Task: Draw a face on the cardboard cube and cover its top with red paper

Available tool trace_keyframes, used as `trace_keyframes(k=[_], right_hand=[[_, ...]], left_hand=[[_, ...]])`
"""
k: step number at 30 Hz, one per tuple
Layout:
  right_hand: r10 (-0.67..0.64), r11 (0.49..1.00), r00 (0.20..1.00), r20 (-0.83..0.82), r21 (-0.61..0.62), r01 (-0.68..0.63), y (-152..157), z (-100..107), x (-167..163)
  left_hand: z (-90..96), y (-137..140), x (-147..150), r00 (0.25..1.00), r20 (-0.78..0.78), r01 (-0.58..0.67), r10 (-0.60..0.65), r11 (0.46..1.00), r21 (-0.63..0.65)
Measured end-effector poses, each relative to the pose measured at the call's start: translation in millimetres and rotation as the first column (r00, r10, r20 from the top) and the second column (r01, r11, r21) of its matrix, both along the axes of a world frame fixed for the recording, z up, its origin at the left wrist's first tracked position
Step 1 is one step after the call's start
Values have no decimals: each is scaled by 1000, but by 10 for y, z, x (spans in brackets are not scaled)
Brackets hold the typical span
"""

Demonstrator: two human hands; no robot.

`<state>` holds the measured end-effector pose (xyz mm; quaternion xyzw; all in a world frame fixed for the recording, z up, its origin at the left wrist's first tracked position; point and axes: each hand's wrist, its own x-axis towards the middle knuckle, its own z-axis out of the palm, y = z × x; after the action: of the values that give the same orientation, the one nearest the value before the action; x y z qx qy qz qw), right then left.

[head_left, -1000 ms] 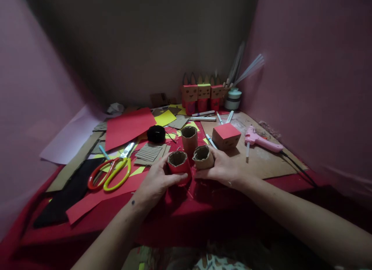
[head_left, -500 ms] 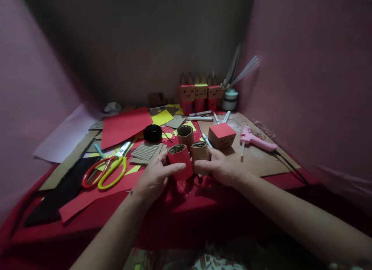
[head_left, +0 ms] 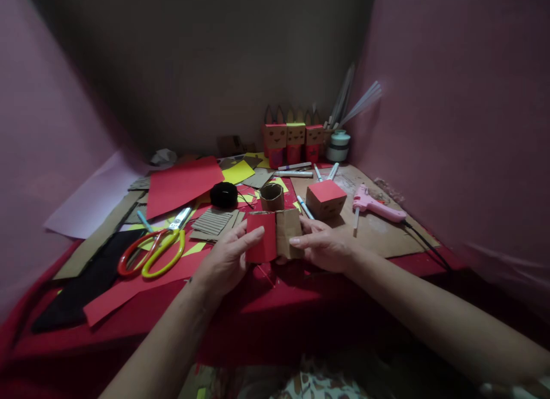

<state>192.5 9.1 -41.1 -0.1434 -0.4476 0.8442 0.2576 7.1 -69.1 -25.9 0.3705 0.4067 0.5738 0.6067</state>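
My left hand [head_left: 230, 250] grips a red paper-covered cardboard tube [head_left: 261, 238], its thumb across the front. In my right hand [head_left: 324, 244] is a plain brown cardboard tube [head_left: 289, 234], held side by side with the red one so that their edges meet. Both tubes are turned with their sides facing me, and their openings hardly show. Just behind them another brown cardboard tube [head_left: 271, 198] stands upright on the table. A cardboard box with a red top [head_left: 326, 197] sits beyond my right hand.
Left lie scissors [head_left: 165, 244], corrugated cardboard pieces [head_left: 212, 222], black yarn [head_left: 224, 194] and red paper [head_left: 187, 184]. A pink glue gun [head_left: 378, 205] with a cord rests right. Several markers [head_left: 294, 174] lie behind; three box-headed figures [head_left: 295, 138] stand at the back beside a pale jar [head_left: 338, 146].
The two held tubes have tipped so that their open tops no longer face me. They have come together edge to edge. The view has shifted slightly.
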Motion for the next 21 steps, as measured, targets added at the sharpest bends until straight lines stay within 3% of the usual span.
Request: trace_keyframes(k=[3,8,14,21], right_hand=[[-20,1000,1000,3,17,19,0,-15,-17],[-162,984,985,60,85,157,-9,-14,-32],[-151,964,988,34,228,140,-34,53,6],[-149,973,985,85,190,130,-52,15,-30]], left_hand=[[-13,6,-4,1000,14,-8,8,1000,-6],[-24,13,-25,999,16,-44,44,999,12],[-22,-22,-45,997,4,-81,81,996,24],[14,-24,40,998,-5,-61,61,998,15]])
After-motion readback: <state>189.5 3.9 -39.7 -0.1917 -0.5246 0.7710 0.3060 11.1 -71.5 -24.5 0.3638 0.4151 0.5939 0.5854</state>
